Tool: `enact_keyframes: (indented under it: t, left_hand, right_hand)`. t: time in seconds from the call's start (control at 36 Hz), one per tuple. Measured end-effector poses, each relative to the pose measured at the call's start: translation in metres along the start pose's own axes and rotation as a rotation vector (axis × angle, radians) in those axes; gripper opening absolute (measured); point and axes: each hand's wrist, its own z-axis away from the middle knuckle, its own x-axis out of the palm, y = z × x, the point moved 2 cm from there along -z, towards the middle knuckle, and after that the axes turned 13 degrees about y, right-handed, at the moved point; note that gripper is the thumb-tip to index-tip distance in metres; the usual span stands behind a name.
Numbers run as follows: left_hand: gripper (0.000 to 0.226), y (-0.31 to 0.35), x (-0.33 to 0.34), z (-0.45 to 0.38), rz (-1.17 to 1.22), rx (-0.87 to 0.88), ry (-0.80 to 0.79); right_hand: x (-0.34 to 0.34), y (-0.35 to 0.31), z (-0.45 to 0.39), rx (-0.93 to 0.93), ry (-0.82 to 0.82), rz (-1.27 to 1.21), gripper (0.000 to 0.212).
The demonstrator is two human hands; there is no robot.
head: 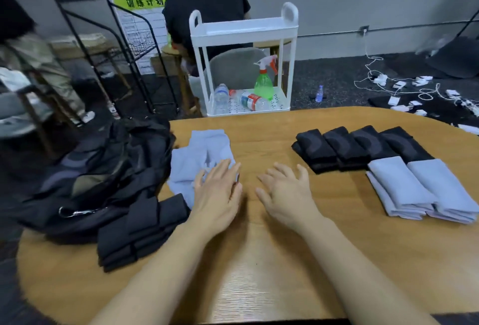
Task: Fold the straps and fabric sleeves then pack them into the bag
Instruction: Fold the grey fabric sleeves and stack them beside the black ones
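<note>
Folded so far: four black sleeves (363, 147) and two grey stacks (425, 190), right of my hands. Loose grey sleeve (199, 159) under my spread left hand (217, 192); right hand (285, 190) spread, empty. Bag (98, 169) left, nothing visibly packed.

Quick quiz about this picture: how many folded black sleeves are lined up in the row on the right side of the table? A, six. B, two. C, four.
C: four folded black sleeves lie side by side in a row on the right of the table, behind the two folded light grey stacks.
</note>
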Motion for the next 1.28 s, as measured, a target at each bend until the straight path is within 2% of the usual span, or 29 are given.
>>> enact_keyframes:
  t: [0.06,0.19,0.31,0.39,0.44,0.47,0.53,0.67,0.75,0.86,1.06,1.17,1.22,1.28]
  left_hand:
    - [0.046,-0.015,-0.009,-0.003,-0.019,-0.031,0.030]
    - [0.042,-0.052,-0.025,-0.024,-0.128,-0.121,0.090]
    - [0.041,-0.083,-0.034,-0.046,-0.195,-0.199,0.082]
    - [0.028,-0.107,-0.033,-0.063,-0.202,-0.242,0.082]
    - [0.012,-0.119,-0.030,-0.073,-0.217,-0.275,0.060]
    - [0.010,-0.123,-0.028,-0.076,-0.207,-0.289,0.042]
    - [0.025,-0.127,-0.023,-0.080,-0.173,-0.308,0.003]
    - [0.014,-0.133,-0.013,-0.086,-0.137,-0.305,0.009]
    - [0.017,-0.137,-0.011,-0.090,-0.127,-0.312,0.041]
    - [0.013,-0.135,-0.014,-0.094,-0.085,-0.372,0.056]
    - [0.034,-0.096,-0.029,-0.104,0.249,-0.547,0.098]
    - [0.030,-0.065,-0.040,-0.106,0.534,-0.624,0.165]
    - [0.032,-0.049,-0.047,-0.105,0.624,-0.626,0.238]
    - [0.039,-0.030,-0.054,-0.099,0.676,-0.553,0.330]
  right_hand:
    - [0.007,-0.013,-0.009,-0.016,-0.014,-0.026,0.042]
    - [0.026,-0.040,-0.037,-0.007,-0.038,-0.117,0.035]
    - [0.035,-0.057,-0.069,0.036,-0.053,-0.158,0.034]
    - [0.044,-0.070,-0.094,0.065,-0.065,-0.169,0.036]
    - [0.052,-0.078,-0.109,0.107,-0.065,-0.209,0.038]
    - [0.056,-0.082,-0.116,0.132,-0.067,-0.235,0.039]
    - [0.065,-0.089,-0.129,0.180,-0.081,-0.274,0.041]
    - [0.085,-0.095,-0.151,0.382,-0.113,-0.482,0.046]
    - [0.088,-0.090,-0.161,0.462,-0.027,-0.638,0.055]
    - [0.071,-0.084,-0.161,0.420,0.115,-0.891,0.057]
    - [0.012,-0.071,-0.137,0.314,0.314,-1.131,0.052]
    - [-0.020,-0.061,-0.112,0.260,0.349,-1.150,0.054]
    - [-0.032,-0.054,-0.097,0.250,0.345,-1.134,0.058]
    - [-0.043,-0.046,-0.082,0.233,0.337,-1.103,0.059]
